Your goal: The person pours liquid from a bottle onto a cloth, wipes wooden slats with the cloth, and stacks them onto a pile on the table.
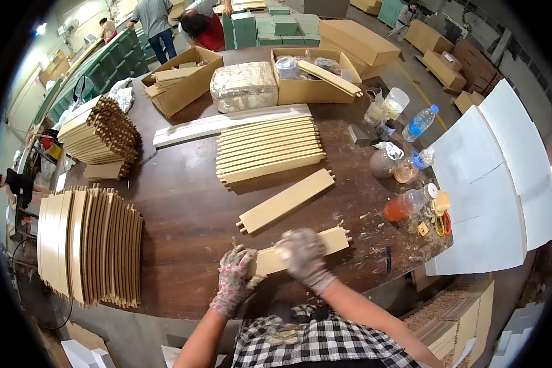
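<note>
The pale board [268,261] lies under the right hand [306,257], its end clamped in the left hand [233,276]. Blur hides the right's grip; the step looks like rubbing, the next stroke needing bracing.

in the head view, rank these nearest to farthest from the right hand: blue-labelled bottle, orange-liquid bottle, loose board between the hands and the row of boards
1. Loose board: nearest, just ahead of the right hand.
2. Orange-liquid bottle: off to the right, near the table's right edge.
3. Blue-labelled bottle: farthest, also right but farther back.
</note>
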{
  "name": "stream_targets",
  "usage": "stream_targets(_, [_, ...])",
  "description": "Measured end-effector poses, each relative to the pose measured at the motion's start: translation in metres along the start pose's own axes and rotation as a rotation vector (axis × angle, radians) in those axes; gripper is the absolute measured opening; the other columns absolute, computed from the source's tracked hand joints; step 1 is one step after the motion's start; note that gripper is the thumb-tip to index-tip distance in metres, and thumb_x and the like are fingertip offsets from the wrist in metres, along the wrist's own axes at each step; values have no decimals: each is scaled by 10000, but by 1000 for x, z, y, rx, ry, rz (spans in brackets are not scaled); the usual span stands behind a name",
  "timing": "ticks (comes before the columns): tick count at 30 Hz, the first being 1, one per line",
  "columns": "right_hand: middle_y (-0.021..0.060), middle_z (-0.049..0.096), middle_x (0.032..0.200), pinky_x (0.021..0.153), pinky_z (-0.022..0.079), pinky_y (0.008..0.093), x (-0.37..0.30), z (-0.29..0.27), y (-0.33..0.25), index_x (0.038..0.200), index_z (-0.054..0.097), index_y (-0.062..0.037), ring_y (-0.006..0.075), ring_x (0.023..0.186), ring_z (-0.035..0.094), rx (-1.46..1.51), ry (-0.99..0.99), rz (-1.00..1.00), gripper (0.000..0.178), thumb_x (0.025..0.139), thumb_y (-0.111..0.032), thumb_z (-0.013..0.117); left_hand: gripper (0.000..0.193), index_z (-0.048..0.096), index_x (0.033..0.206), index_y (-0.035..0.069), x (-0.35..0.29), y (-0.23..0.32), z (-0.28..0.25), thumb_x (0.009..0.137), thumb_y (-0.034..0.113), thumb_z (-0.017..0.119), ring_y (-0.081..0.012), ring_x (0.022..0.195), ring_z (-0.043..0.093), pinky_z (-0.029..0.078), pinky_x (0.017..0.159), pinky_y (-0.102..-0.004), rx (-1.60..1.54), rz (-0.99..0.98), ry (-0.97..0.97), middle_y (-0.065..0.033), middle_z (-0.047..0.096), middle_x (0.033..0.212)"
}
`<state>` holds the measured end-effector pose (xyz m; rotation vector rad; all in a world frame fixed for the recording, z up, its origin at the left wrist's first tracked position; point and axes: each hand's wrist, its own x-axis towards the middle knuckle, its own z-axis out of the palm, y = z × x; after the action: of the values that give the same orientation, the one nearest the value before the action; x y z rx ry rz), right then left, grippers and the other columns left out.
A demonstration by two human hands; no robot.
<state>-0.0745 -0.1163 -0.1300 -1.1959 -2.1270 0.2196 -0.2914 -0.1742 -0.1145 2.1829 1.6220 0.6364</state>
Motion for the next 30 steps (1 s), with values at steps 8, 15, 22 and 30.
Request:
stream_targets(8, [108, 608, 986, 838, 471, 394, -37, -113, 114, 1014, 625, -57, 287, 927, 578, 65, 206, 429, 257, 759, -85, 647, 852, 462, 1341, 50, -4, -16, -7, 665, 452, 791, -398, 1285, 405, 315, 1061, -524, -14, 37, 133, -140, 484, 1349])
stream_targets(15, [113, 590, 965, 831, 473, 411, 11, -32, -28, 940, 655, -92, 304, 911, 566, 162, -163, -3, 229, 716, -127, 688, 1012, 285, 1453, -10, -26, -36, 5, 670, 307, 842, -337, 1115, 589, 456, 968, -415, -451, -53, 199, -182, 610, 1208])
stream_targets(22, [36, 597, 945, 792, 460, 402, 32, 25, -83, 864, 661, -132, 262, 921, 534, 72, -329, -302, 189, 680, -97, 689, 905, 354, 1427, -9, -20, -34, 12, 689, 291, 783, -333, 1001, 618, 481, 889, -427, -489, -16, 321, -163, 645, 1095])
stream_targets(30, [46, 586, 986, 807, 463, 413, 38, 13, -77, 907, 657, -137, 269, 930, 539, 104, -418, -280, 259, 660, -111, 727, 853, 382, 1402, -15, -27, -34, 16, 716, 304, 777, -322, 1100, 586, 409, 997, -444, -441, -38, 271, -134, 633, 1175])
